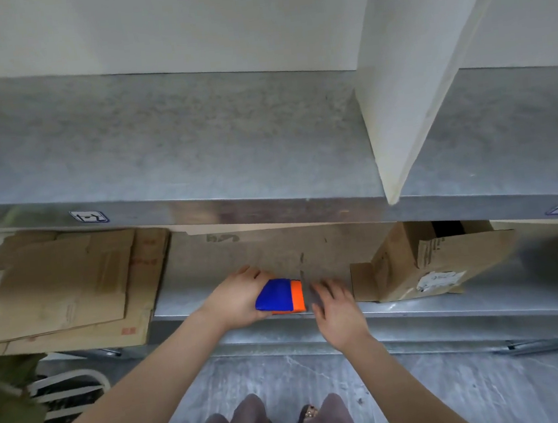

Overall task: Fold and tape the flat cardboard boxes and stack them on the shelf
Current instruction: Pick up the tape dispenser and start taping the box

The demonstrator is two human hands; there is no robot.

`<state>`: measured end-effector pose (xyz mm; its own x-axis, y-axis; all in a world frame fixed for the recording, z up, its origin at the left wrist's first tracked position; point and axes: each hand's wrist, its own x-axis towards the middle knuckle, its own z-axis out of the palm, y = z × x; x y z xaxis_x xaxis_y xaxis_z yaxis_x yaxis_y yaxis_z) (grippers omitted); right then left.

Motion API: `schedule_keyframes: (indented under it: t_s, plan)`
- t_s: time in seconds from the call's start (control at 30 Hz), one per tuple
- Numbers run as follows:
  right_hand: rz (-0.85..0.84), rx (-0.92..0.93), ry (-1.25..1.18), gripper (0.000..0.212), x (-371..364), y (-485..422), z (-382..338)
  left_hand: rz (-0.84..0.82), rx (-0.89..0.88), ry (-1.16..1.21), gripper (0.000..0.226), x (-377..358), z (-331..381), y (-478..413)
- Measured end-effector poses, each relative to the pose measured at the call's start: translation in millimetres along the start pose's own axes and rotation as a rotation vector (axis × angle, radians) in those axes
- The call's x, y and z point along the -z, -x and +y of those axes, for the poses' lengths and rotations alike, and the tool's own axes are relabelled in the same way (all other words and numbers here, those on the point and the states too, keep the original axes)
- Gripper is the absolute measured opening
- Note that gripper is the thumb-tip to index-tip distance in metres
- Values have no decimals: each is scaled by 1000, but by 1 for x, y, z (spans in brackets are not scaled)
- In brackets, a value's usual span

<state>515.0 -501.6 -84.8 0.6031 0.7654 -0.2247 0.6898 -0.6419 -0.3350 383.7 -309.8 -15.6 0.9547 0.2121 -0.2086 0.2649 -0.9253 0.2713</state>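
Metal shelf (453, 310): left hand (236, 296) grips one tape dispenser (279, 297) near one open box (428, 264)

- flat cardboard stack (55, 290) — at the left end of the lower shelf (535, 274), under the upper shelf (193, 134)
- cardboard sheet (274, 249) mid-shelf, behind the tape dispenser (279, 297)
- tape dispenser between left hand (235, 298) and right hand (335, 305)
- open box (431, 264) — right of them

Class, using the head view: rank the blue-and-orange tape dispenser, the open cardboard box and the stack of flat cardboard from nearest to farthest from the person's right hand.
1. tape dispenser: just left of the right hand, held in the left hand.
2. open cardboard box: to the right, on the same shelf.
3. stack of flat cardboard: far left.
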Motion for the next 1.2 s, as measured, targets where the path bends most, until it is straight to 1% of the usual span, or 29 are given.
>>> schedule_keyframes:
  t_s: [0.17, 0.3, 0.4, 0.53, 0.6, 0.67, 0.73, 0.83, 0.9, 1.03, 1.2]
  plan:
    - [3, 12, -36, 47, -2, -9, 1, 54, -34, 30, 54, -3, 2, 6]
    - [-29, 44, -130, 44, -4, -20, 0, 117, -71, 46, 50, -10, 1, 12]
    - [-49, 65, -155, 42, -11, -23, 2, 146, -85, 59, 50, -14, 2, 16]
    - [47, 63, -253, 23, -16, -24, 2, 181, -95, 81, 50, -15, 2, 18]
    - [84, 63, -293, 17, -16, -24, 3, 187, -95, 99, 51, -16, 2, 18]
    - [91, 58, -314, 20, -15, -22, 4, 191, -97, 115, 52, -17, 1, 19]
    - [77, 49, -290, 33, -13, -18, 6, 202, -97, 124, 52, -17, 0, 20]
    - [47, 53, -159, 54, -11, -11, 11, 195, -95, 128, 52, -16, 1, 18]
    - [16, 67, -92, 61, -10, -9, 12, 201, -112, 125, 52, -14, 3, 18]
    - [-37, 67, -51, 58, -13, -6, 12, 206, -154, 125, 52, -8, 7, 19]
    - [-39, 44, -53, 59, -15, -2, 12, 235, -154, 148, 52, -2, 14, 22]
